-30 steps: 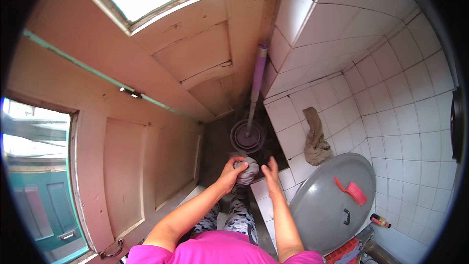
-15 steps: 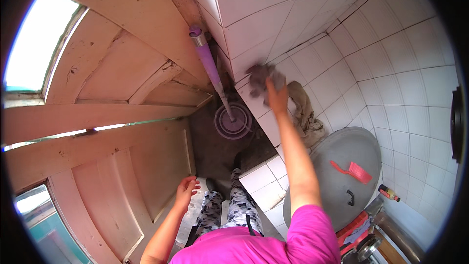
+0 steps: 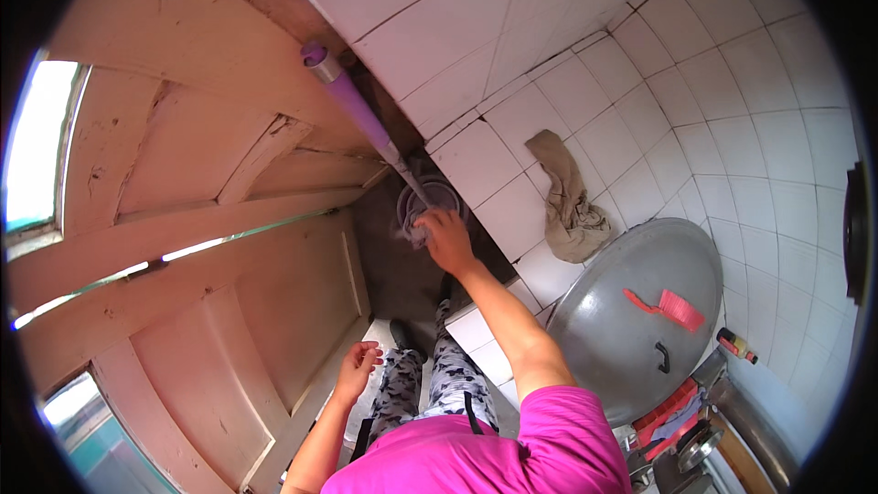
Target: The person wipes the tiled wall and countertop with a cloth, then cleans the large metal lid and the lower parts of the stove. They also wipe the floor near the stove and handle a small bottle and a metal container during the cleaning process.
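Observation:
My right hand (image 3: 445, 238) is lowered beside the tiled ledge, over the round base of a purple-handled mop (image 3: 361, 114). Its fingers are closed on a crumpled grey cloth (image 3: 414, 234), blurred and partly hidden by the hand. Whether the cloth touches the mop, I cannot tell. My left hand (image 3: 359, 369) hangs by my left thigh, empty, with loosely bent fingers apart. On the white tiled ledge (image 3: 485, 187) lies a second cloth, brownish grey and rumpled (image 3: 569, 201), out of reach of both hands.
A large grey domed lid (image 3: 622, 338) with a black handle rests right of the ledge, a red brush (image 3: 675, 309) on it. Beyond stands a small bottle (image 3: 736, 346). A wooden door (image 3: 183, 311) closes off the left side. Tiled walls rise ahead and right.
My right hand has moved left and down off the ledge with the grey cloth, to above the mop base. My left hand has barely moved. The brownish cloth stays on the ledge.

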{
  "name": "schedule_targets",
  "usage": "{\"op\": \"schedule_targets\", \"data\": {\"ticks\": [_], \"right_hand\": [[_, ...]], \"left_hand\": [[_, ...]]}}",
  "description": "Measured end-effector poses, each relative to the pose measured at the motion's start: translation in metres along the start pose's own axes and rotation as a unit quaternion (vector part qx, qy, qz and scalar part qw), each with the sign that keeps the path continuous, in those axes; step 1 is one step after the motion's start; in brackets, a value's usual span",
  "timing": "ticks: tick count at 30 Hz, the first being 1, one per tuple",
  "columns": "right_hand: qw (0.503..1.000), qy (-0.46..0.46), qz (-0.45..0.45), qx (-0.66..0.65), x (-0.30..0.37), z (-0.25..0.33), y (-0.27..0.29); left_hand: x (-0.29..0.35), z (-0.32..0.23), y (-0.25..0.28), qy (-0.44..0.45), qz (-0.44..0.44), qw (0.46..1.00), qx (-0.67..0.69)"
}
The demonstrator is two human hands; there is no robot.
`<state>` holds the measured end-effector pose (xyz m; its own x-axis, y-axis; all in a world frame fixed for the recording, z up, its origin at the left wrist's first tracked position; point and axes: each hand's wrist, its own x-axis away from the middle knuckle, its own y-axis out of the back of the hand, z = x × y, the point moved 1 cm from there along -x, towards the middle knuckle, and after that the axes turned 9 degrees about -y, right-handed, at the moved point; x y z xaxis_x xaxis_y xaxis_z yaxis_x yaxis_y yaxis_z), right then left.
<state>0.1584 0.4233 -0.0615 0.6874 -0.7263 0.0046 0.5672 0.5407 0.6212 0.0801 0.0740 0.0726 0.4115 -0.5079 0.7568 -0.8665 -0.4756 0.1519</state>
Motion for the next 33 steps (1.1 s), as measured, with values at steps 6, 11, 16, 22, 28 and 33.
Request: {"op": "schedule_targets", "data": {"ticks": [6,11,16,22,28,33], "right_hand": [[0.984,-0.025,-0.178,-0.004,-0.058,0.021,0.063],[0.969,-0.102,-0.184,0.131,-0.091,-0.038,0.081],[0.975,-0.147,-0.111,0.124,0.009,-0.029,0.059],[0.955,-0.201,-0.176,0.129,0.146,-0.034,0.067],[0.950,-0.261,-0.172,0.021,0.171,-0.029,0.096],[0.948,-0.240,-0.140,0.155,0.164,-0.044,0.059]], "left_hand": [[-0.012,0.000,-0.011,-0.039,0.019,0.998,-0.037],[-0.042,-0.021,-0.034,-0.109,0.052,0.988,-0.096],[-0.071,-0.120,-0.087,-0.255,0.050,0.925,-0.276],[-0.132,-0.216,-0.243,-0.467,0.160,0.770,-0.404],[-0.170,-0.232,-0.397,-0.498,0.144,0.653,-0.553],[-0.236,-0.212,-0.416,-0.513,0.189,0.700,-0.460]]}}
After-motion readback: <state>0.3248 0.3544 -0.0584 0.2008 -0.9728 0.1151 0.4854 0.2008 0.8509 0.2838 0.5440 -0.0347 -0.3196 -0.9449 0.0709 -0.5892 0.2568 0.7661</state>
